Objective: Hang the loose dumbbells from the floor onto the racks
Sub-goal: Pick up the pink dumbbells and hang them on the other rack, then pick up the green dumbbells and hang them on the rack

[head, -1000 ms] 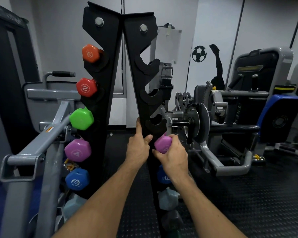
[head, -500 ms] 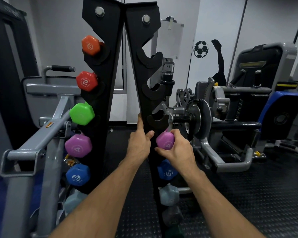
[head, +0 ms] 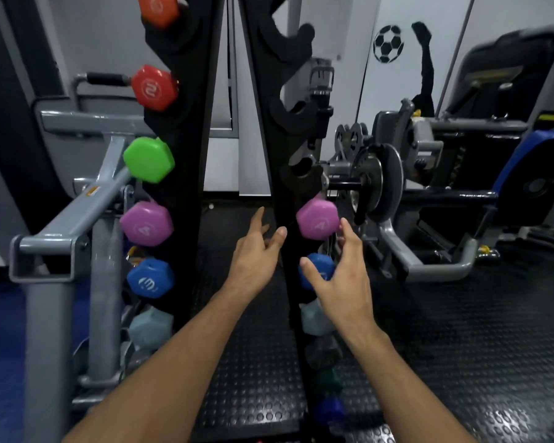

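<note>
A tall black rack stands in front of me, with a left upright (head: 186,174) and a right upright (head: 280,193). A purple dumbbell (head: 317,219) marked 4 hangs in a slot on the right upright. My right hand (head: 339,276) is open just below and beside it, fingers spread, one fingertip close to its edge. My left hand (head: 256,254) is open too, a little off the right upright. Three cradles above the purple dumbbell hold nothing. On the left upright hang orange (head: 159,8), red (head: 154,87), green (head: 149,159), purple (head: 146,223) and blue (head: 151,278) dumbbells.
Below the purple dumbbell on the right upright hang a blue dumbbell (head: 317,270), a pale one (head: 314,318) and darker ones. A grey machine frame (head: 68,225) crowds the left. A plate-loaded machine (head: 378,180) stands right of the rack on black studded flooring (head: 477,346).
My right hand has let go of the purple dumbbell, which now rests in its slot. Both hands have drawn back from the rack and opened. The camera has tilted down.
</note>
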The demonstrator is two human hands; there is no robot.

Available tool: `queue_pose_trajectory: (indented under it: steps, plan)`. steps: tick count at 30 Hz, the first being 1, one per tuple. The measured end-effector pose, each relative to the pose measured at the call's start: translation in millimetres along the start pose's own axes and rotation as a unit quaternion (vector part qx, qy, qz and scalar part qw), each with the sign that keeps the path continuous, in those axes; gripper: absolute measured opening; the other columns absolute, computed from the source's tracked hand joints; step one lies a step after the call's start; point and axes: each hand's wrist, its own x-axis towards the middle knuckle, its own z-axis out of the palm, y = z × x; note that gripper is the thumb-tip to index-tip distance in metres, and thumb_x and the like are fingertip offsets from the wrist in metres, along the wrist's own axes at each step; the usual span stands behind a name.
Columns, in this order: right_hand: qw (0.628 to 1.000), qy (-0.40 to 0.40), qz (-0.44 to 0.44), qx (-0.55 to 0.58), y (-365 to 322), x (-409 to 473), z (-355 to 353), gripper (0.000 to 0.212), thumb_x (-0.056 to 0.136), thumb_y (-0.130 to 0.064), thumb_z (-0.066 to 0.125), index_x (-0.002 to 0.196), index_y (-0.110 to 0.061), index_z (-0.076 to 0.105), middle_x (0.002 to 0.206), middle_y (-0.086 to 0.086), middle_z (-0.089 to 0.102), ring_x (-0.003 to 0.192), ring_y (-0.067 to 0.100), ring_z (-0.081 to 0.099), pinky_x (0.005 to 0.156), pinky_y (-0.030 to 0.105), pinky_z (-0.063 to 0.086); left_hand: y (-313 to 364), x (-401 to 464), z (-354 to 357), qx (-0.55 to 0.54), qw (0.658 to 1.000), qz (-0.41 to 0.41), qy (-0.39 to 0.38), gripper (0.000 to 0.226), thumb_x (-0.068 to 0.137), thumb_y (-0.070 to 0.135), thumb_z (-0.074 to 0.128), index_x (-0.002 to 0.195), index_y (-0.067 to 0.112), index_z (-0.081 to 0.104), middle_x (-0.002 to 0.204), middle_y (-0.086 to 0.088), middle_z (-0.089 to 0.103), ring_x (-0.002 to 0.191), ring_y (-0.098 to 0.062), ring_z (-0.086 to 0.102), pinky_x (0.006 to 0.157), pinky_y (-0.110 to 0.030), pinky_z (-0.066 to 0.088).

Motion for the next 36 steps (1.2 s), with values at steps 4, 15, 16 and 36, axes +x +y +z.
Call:
queue_pose_trajectory:
  steps: [4,15,16,36]
  plan:
    - [0.997,-0.007,0.076,0.03,33,-62,7,0.09,0.09,-0.04,0.076,0.161,-0.026,0.023,0.159,-0.007,0.036,0.144,0.005,0.037,0.114,0.028,0.036,-49,-38,19,-0.013,0.999,-0.041,-0.022,0.065,0.102,0.044,0.056,0.16,0.025,0.031,0.149,-0.004,0.056,0.118,-0.003,0.057,0.096,-0.018,0.04]
    - [0.918,-0.151,0.367,-0.023,155,-265,46,0.066,0.092,-0.029,0.076,0.15,-0.014,0.047,0.14,0.005,0.055,0.128,0.021,0.055,0.1,0.028,0.041,-210,-185,87,0.024,0.956,-0.242,-0.163,0.063,0.099,0.035,0.064,0.155,0.021,0.039,0.138,-0.006,0.062,0.116,-0.015,0.063,0.098,-0.026,0.047]
    - [0.907,-0.172,0.382,-0.029,164,-280,50,0.064,0.091,-0.031,0.076,0.148,-0.016,0.049,0.138,0.004,0.057,0.128,0.021,0.055,0.1,0.03,0.043,-222,-197,91,0.024,0.949,-0.262,-0.173,0.064,0.099,0.037,0.063,0.156,0.022,0.037,0.14,-0.005,0.061,0.119,-0.016,0.062,0.099,-0.028,0.047]
    - [0.719,-0.291,0.63,0.002,306,-459,145,0.064,0.096,-0.041,0.066,0.15,-0.013,0.047,0.121,0.004,0.059,0.105,0.019,0.057,0.087,0.031,0.043,-438,-319,192,0.142,0.857,-0.389,-0.307,0.059,0.101,0.041,0.057,0.153,0.019,0.041,0.114,0.0,0.062,0.099,-0.02,0.06,0.095,-0.033,0.05]
